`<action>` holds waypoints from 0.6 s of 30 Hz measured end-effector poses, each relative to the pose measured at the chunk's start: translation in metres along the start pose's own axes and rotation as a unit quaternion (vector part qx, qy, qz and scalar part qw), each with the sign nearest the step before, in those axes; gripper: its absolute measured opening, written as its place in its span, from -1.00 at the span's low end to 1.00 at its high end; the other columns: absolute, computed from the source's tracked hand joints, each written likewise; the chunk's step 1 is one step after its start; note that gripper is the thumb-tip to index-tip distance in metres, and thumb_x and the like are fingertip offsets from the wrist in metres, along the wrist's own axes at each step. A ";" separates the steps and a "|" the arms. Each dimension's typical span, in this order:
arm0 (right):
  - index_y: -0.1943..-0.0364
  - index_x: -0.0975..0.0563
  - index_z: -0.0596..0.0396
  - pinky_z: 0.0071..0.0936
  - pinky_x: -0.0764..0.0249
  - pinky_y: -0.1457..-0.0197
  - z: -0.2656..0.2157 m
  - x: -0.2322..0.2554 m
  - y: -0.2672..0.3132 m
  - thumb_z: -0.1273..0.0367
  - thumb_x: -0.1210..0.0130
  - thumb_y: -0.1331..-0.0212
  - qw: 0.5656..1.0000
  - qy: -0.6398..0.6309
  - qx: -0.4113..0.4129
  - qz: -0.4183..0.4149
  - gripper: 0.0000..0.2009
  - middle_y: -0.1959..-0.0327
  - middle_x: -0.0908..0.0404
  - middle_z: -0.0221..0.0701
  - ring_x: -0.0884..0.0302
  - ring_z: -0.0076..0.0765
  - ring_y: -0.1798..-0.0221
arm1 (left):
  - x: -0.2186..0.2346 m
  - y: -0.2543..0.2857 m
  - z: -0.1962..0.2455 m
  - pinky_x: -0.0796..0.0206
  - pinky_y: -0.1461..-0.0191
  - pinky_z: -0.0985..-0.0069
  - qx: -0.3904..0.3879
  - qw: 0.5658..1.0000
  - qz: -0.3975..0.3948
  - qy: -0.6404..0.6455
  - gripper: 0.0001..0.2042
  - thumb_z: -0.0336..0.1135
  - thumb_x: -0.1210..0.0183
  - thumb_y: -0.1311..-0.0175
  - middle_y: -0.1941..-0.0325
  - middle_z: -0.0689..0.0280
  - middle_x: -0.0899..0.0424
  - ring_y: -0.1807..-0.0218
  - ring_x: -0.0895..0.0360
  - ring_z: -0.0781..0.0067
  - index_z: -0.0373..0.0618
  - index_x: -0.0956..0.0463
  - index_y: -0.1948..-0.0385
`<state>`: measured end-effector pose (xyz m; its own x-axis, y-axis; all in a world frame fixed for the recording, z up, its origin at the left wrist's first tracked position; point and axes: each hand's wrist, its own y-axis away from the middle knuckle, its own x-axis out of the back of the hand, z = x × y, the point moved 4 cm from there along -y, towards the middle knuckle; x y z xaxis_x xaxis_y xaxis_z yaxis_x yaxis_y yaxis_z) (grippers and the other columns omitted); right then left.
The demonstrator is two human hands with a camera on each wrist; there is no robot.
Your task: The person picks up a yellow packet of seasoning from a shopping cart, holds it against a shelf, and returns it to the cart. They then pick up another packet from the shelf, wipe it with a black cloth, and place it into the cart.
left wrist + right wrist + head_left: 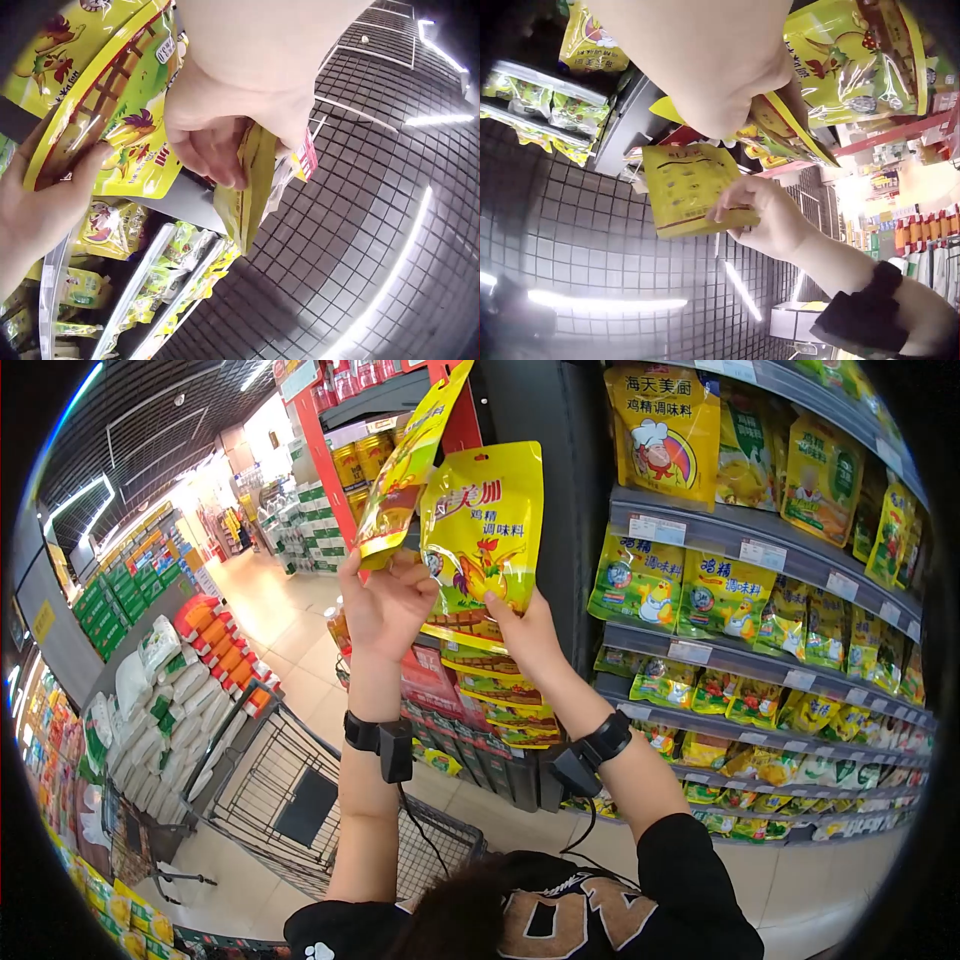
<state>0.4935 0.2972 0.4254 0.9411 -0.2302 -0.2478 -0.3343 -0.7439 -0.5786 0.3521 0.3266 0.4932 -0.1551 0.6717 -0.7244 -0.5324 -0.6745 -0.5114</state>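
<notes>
In the head view a yellow pouch (410,470) stands tilted above my left hand (388,605), which pinches its lower edge between thumb and curled fingers. The right wrist view shows the back of that pouch (694,187) in the left hand (769,221). My right hand (525,635) grips a second yellow pouch (485,525) with a rooster picture by its lower right part, thumb on the front. In the left wrist view the right hand (49,206) has its thumb on this pouch (139,142). More pouches (505,695) hang in a column below it.
Shelves (640,630) of seasoning pouches stand on the right. A wire shopping cart (270,780) is at the lower left, with stacked white bags (165,690) beyond it. Behind the hands is a red-edged display rack (325,455); a tiled aisle (270,595) runs back on the left.
</notes>
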 end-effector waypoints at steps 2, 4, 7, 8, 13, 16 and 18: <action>0.18 -0.36 0.28 -0.51 -0.32 0.14 -0.009 0.003 -0.003 0.41 0.00 -0.06 1.000 -0.007 -0.012 -0.004 -0.74 0.25 -0.50 -0.29 -0.43 -0.44 0.21 | -0.003 -0.001 -0.001 -0.05 0.33 0.64 0.000 1.000 -0.018 0.010 -0.61 -0.10 -0.02 -0.04 0.48 0.46 -0.45 0.48 -0.20 0.65 -0.18 -0.38 0.16; 0.18 -0.37 0.28 -0.52 -0.32 0.14 -0.012 0.001 -0.007 0.42 -0.01 -0.05 1.000 -0.016 -0.007 -0.023 -0.74 0.25 -0.50 -0.30 -0.43 -0.45 0.21 | -0.003 -0.001 -0.001 -0.06 0.32 0.65 0.011 0.999 -0.035 0.013 -0.60 -0.11 -0.01 -0.04 0.45 0.46 -0.49 0.49 -0.20 0.66 -0.20 -0.37 0.15; 0.19 -0.37 0.28 -0.52 -0.32 0.13 -0.012 -0.003 -0.016 0.43 -0.01 -0.05 0.996 -0.077 -0.031 -0.032 -0.75 0.25 -0.50 -0.30 -0.43 -0.45 0.21 | -0.009 0.001 0.000 -0.07 0.32 0.65 0.021 0.998 -0.048 0.028 -0.59 -0.12 -0.01 -0.05 0.42 0.46 -0.52 0.48 -0.21 0.67 -0.22 -0.36 0.13; 0.19 -0.37 0.28 -0.52 -0.32 0.13 -0.013 -0.003 -0.019 0.43 -0.01 -0.05 0.996 -0.078 -0.032 -0.032 -0.75 0.25 -0.50 -0.30 -0.43 -0.45 0.21 | -0.011 0.001 0.000 -0.08 0.31 0.65 0.028 0.997 -0.070 0.034 -0.58 -0.12 0.00 -0.05 0.39 0.45 -0.53 0.48 -0.21 0.67 -0.23 -0.35 0.12; 0.18 -0.36 0.27 -0.53 -0.32 0.14 -0.019 -0.009 -0.025 0.45 0.01 -0.06 0.994 -0.071 -0.061 -0.058 -0.75 0.24 -0.49 -0.32 -0.43 -0.46 0.20 | -0.023 0.003 0.003 -0.09 0.30 0.65 0.041 0.994 -0.090 0.045 -0.57 -0.14 0.01 -0.06 0.31 0.44 -0.56 0.49 -0.22 0.67 -0.25 -0.34 0.08; 0.16 -0.35 0.26 -0.53 -0.33 0.13 -0.016 -0.017 -0.026 0.45 0.01 -0.06 0.987 -0.115 -0.097 -0.058 -0.75 0.23 -0.48 -0.33 -0.42 -0.45 0.20 | -0.026 0.003 0.004 -0.10 0.29 0.65 0.044 0.994 -0.084 0.045 -0.57 -0.14 0.02 -0.07 0.30 0.45 -0.56 0.51 -0.23 0.67 -0.26 -0.33 0.08; 0.16 -0.35 0.26 -0.52 -0.33 0.13 -0.017 -0.022 -0.027 0.45 0.01 -0.06 0.983 -0.139 -0.107 -0.054 -0.74 0.22 -0.48 -0.33 -0.42 -0.45 0.20 | -0.026 0.004 0.005 -0.11 0.29 0.65 0.045 0.994 -0.093 0.045 -0.57 -0.13 0.03 -0.08 0.29 0.46 -0.56 0.52 -0.23 0.67 -0.26 -0.33 0.07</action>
<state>0.4831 0.3120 0.4593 0.9104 0.0162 -0.4133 -0.1863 -0.8761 -0.4447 0.3502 0.3079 0.5128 0.0259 0.7493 -0.6617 -0.6182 -0.5082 -0.5996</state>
